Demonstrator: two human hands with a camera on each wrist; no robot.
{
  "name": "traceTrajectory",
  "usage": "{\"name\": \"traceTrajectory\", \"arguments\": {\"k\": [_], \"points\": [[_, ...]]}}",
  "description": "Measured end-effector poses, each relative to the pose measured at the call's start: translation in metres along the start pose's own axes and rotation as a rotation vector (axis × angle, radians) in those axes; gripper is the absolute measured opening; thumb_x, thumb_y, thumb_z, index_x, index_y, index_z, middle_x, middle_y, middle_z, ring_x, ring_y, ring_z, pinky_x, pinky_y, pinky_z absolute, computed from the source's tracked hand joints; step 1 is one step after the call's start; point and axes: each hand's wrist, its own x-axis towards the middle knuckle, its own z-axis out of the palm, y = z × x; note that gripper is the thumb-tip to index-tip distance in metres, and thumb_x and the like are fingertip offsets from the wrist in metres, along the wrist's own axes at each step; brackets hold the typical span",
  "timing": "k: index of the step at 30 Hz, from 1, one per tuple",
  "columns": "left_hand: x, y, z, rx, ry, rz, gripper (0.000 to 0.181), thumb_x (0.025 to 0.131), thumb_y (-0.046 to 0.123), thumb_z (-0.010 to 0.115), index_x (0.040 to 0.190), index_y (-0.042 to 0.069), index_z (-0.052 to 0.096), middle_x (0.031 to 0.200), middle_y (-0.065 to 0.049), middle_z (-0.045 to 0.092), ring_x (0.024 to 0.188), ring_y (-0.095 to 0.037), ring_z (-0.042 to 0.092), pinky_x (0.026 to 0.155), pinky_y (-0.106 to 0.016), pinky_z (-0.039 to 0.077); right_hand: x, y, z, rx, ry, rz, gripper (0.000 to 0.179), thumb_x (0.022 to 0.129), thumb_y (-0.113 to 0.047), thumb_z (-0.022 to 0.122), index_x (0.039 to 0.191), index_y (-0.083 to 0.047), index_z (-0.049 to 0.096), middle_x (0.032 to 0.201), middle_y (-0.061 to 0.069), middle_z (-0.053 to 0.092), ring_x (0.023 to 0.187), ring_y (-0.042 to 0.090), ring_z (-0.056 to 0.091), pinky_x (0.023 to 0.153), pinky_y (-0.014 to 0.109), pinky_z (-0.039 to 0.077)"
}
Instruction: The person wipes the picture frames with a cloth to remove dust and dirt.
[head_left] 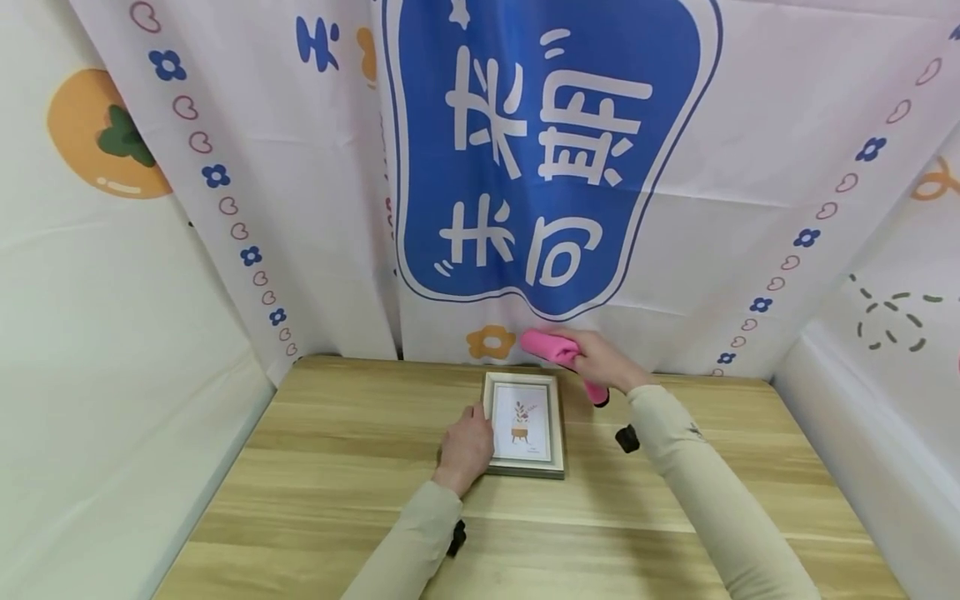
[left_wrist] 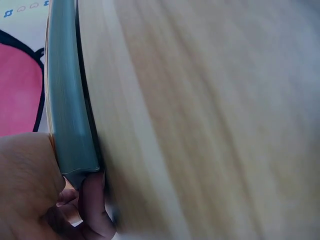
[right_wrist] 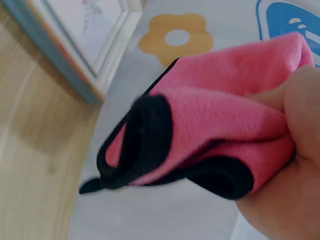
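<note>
A picture frame (head_left: 557, 433) with a cream and grey border and a plant drawing is on the wooden table near its back edge. My left hand (head_left: 467, 446) grips the frame's left side; in the left wrist view a finger curls under the blue-grey edge (left_wrist: 72, 100). Beyond the frame's upper right corner, my right hand (head_left: 603, 360) holds a folded pink cloth (head_left: 550, 345) above the table. Black trim borders the cloth (right_wrist: 215, 115) in the right wrist view, where it bunches between thumb and fingers, apart from the frame.
Behind the table (head_left: 337, 483) hangs a white curtain (head_left: 735, 150) with a blue printed sign (head_left: 510, 167) and an orange flower. Pale walls (head_left: 112, 333) flank the table on both sides. Small black pieces (head_left: 627, 438) show beside each wrist.
</note>
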Motion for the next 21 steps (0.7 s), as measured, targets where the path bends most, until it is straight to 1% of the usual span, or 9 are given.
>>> {"name": "traceTrajectory", "arguments": {"k": [2, 5, 6, 8, 11, 13, 15, 18, 21], "points": [[0.001, 0.000, -0.001, -0.003, 0.010, 0.002, 0.024, 0.108, 0.016, 0.061, 0.121, -0.004, 0.059, 0.106, -0.018, 0.066, 0.074, -0.036, 0.071, 0.058, -0.050, 0.061, -0.003, 0.006, 0.007, -0.057, 0.020, 0.012, 0.075, 0.081, 0.020, 0.050, 0.152, -0.004, 0.058, 0.133, 0.018, 0.068, 0.098, 0.029, 0.060, 0.084, 0.040, 0.047], [0.000, 0.001, -0.002, -0.011, 0.003, -0.003, 0.025, 0.108, 0.016, 0.061, 0.122, -0.004, 0.058, 0.107, -0.018, 0.066, 0.073, -0.036, 0.070, 0.057, -0.049, 0.061, -0.007, 0.018, 0.030, -0.137, 0.035, 0.008, 0.076, 0.079, 0.021, 0.050, 0.150, -0.002, 0.058, 0.135, 0.019, 0.067, 0.106, 0.030, 0.063, 0.093, 0.044, 0.053], [0.000, 0.001, -0.003, -0.012, -0.004, -0.006, 0.026, 0.108, 0.017, 0.060, 0.123, -0.004, 0.058, 0.108, -0.018, 0.066, 0.073, -0.036, 0.070, 0.057, -0.049, 0.061, -0.009, 0.021, 0.038, -0.158, 0.026, 0.009, 0.073, 0.078, 0.021, 0.050, 0.147, -0.001, 0.060, 0.135, 0.020, 0.067, 0.109, 0.032, 0.063, 0.097, 0.047, 0.053], [-0.001, 0.001, -0.004, -0.013, -0.015, -0.007, 0.027, 0.109, 0.017, 0.060, 0.125, -0.005, 0.058, 0.109, -0.019, 0.066, 0.073, -0.035, 0.070, 0.057, -0.048, 0.061, -0.014, 0.026, 0.055, -0.193, -0.009, 0.038, 0.066, 0.083, 0.019, 0.051, 0.146, 0.001, 0.061, 0.138, 0.020, 0.066, 0.121, 0.034, 0.064, 0.108, 0.050, 0.053], [-0.002, 0.001, -0.006, -0.005, -0.014, 0.008, 0.028, 0.109, 0.017, 0.059, 0.125, -0.005, 0.058, 0.108, -0.018, 0.067, 0.071, -0.034, 0.070, 0.055, -0.046, 0.061, -0.023, 0.030, 0.073, -0.238, -0.085, 0.090, 0.057, 0.091, 0.014, 0.051, 0.145, 0.003, 0.061, 0.148, 0.023, 0.062, 0.140, 0.041, 0.057, 0.120, 0.054, 0.044], [-0.002, 0.001, -0.006, -0.003, -0.012, 0.023, 0.027, 0.109, 0.017, 0.059, 0.124, -0.005, 0.059, 0.107, -0.019, 0.067, 0.071, -0.033, 0.070, 0.054, -0.045, 0.060, -0.027, 0.031, 0.082, -0.259, -0.112, 0.126, 0.055, 0.095, 0.010, 0.052, 0.149, 0.002, 0.058, 0.155, 0.023, 0.057, 0.148, 0.042, 0.050, 0.124, 0.054, 0.038], [-0.002, 0.000, -0.007, -0.007, -0.011, 0.034, 0.025, 0.109, 0.017, 0.059, 0.122, -0.005, 0.059, 0.107, -0.018, 0.068, 0.070, -0.032, 0.070, 0.053, -0.044, 0.059, -0.030, 0.030, 0.087, -0.261, -0.114, 0.145, 0.055, 0.095, 0.009, 0.054, 0.150, 0.002, 0.058, 0.158, 0.024, 0.053, 0.152, 0.044, 0.045, 0.126, 0.055, 0.035], [-0.003, -0.001, -0.008, -0.018, -0.018, 0.044, 0.023, 0.109, 0.017, 0.059, 0.119, -0.004, 0.059, 0.107, -0.018, 0.068, 0.071, -0.033, 0.070, 0.054, -0.044, 0.059, -0.029, 0.025, 0.092, -0.262, -0.100, 0.164, 0.054, 0.097, 0.007, 0.057, 0.150, 0.001, 0.058, 0.159, 0.024, 0.052, 0.153, 0.045, 0.043, 0.125, 0.056, 0.036], [-0.002, -0.002, -0.011, -0.027, -0.018, 0.063, 0.022, 0.109, 0.016, 0.060, 0.117, -0.004, 0.059, 0.105, -0.019, 0.068, 0.073, -0.033, 0.070, 0.056, -0.045, 0.060, -0.026, 0.021, 0.097, -0.289, -0.113, 0.167, 0.054, 0.097, 0.007, 0.058, 0.151, -0.001, 0.058, 0.161, 0.023, 0.050, 0.154, 0.043, 0.041, 0.125, 0.056, 0.036]]}}
